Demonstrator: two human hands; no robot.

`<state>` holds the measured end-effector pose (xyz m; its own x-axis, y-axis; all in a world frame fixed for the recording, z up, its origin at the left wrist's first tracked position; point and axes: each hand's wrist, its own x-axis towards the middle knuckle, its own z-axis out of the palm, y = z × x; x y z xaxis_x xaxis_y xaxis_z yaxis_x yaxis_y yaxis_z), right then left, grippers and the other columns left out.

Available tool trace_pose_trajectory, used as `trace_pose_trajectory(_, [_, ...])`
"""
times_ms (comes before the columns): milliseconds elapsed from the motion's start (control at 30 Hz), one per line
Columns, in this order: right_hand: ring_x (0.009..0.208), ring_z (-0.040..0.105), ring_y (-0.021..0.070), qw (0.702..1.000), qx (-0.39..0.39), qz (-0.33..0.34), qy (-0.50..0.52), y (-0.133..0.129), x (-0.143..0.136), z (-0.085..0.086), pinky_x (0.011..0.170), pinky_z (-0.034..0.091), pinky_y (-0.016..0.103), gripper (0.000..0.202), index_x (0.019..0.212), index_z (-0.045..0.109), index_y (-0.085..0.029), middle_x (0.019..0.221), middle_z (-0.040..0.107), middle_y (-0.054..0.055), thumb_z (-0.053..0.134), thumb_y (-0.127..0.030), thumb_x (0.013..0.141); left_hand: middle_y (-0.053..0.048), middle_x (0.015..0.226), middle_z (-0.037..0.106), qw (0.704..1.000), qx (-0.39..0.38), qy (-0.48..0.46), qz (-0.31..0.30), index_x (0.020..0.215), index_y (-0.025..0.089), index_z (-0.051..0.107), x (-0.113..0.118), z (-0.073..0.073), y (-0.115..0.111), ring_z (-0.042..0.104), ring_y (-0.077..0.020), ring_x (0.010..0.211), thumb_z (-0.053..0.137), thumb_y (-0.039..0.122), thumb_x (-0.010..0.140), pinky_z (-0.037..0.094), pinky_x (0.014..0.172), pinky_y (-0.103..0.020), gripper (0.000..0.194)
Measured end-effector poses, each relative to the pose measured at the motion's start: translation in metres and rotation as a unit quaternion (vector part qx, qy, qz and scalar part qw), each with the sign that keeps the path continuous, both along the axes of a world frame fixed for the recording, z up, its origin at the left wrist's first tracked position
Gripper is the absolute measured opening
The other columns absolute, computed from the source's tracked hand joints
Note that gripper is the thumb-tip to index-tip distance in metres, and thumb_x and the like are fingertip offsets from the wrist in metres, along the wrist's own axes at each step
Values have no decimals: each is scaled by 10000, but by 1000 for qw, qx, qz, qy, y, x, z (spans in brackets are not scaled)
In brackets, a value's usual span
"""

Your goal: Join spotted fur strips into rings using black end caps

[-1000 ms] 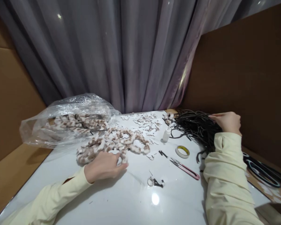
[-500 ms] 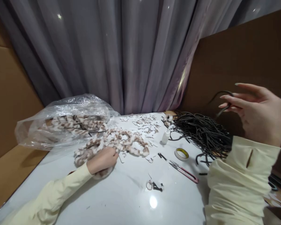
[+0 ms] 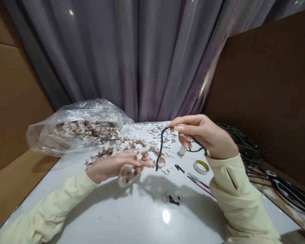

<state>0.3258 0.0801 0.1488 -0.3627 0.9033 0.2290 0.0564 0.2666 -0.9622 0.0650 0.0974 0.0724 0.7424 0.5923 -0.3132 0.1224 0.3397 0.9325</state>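
My left hand [image 3: 114, 166] is closed around a fluffy brown-and-white fur strip [image 3: 129, 175], lifted a little above the white table; part of the strip is hidden by the fingers. Between thumb and fingertips, my right hand [image 3: 203, 134] pinches a thin black cord [image 3: 161, 147]. One end of the cord dangles close to the fur strip without touching it, and the rest passes behind the hand. More fur strips [image 3: 133, 142], curled in loops, lie just beyond my left hand.
A clear plastic bag [image 3: 66, 115] of fur strips is at the left. Thread snips [image 3: 198, 182], a tape roll [image 3: 201, 167], a small bottle [image 3: 182, 150] and a key ring with a black clip [image 3: 173, 200] lie on the table. Black cords [image 3: 246, 145] and scissors [image 3: 292, 193] are at the right.
My right hand has come down and left from the cord pile, bringing the black cord towards my left hand. My left hand has raised a fur strip off the table.
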Motion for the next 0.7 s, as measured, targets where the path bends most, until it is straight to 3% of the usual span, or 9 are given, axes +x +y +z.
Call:
trace_pose_trajectory(133, [450, 565, 100, 997, -48, 56, -25, 14, -24, -17, 394, 392, 193, 239, 895, 699, -123, 523, 624, 10, 697, -267, 704, -96, 1003, 627, 999, 15, -21, -42, 1165, 166, 528, 3, 3, -8, 557, -120, 753, 649, 290, 753, 368, 545, -189, 447])
trace_pose_trajectory(267, [523, 595, 109, 995, -71, 30, -67, 29, -20, -26, 423, 416, 212, 244, 837, 713, -132, 760, 689, 58, 714, -317, 678, -36, 734, 626, 997, 14, -8, -69, 991, 110, 593, 3, 9, -14, 447, -52, 510, 663, 241, 732, 298, 468, -176, 299])
trace_pose_trajectory(367, [790, 639, 182, 982, 9, 8, -188, 29, -16, -23, 637, 498, 255, 287, 873, 716, -152, 889, 695, 70, 694, -376, 695, -4, 639, 594, 997, 38, 17, -59, 923, 98, 598, 2, 13, -17, 366, -35, 443, 629, 258, 761, 277, 458, -185, 229])
trace_pose_trajectory(467, [1002, 587, 198, 957, 118, 59, -257, 18, -26, -21, 817, 470, 260, 356, 996, 684, -189, 1087, 648, 50, 682, -399, 708, -11, 668, 609, 996, 46, 29, -64, 901, 108, 584, 3, 13, -18, 367, -32, 444, 616, 255, 769, 278, 462, -185, 199])
trace_pose_trajectory(533, [973, 596, 176, 944, 160, 120, -261, 10, -41, -26, 816, 461, 244, 355, 1037, 661, -184, 1084, 645, 51, 660, -381, 742, -16, 687, 614, 996, 43, 31, -72, 859, 109, 579, 3, 11, -18, 373, -29, 445, 620, 249, 760, 262, 448, -180, 176])
trace_pose_trajectory(600, [833, 622, 145, 928, 204, 159, -270, 4, -56, -34, 748, 460, 221, 281, 1004, 668, -164, 948, 678, 51, 640, -327, 777, -18, 700, 618, 996, 34, 26, -77, 855, 115, 574, 4, 10, -17, 381, -33, 449, 643, 253, 734, 240, 432, -182, 196])
trace_pose_trajectory(700, [677, 597, 115, 915, 256, 129, -283, 2, -70, -46, 647, 431, 201, 135, 850, 689, -141, 773, 671, 40, 596, -232, 816, -26, 690, 615, 996, 19, 15, -81, 861, 116, 582, 4, 10, -17, 372, -41, 431, 625, 353, 749, 201, 409, -200, 266])
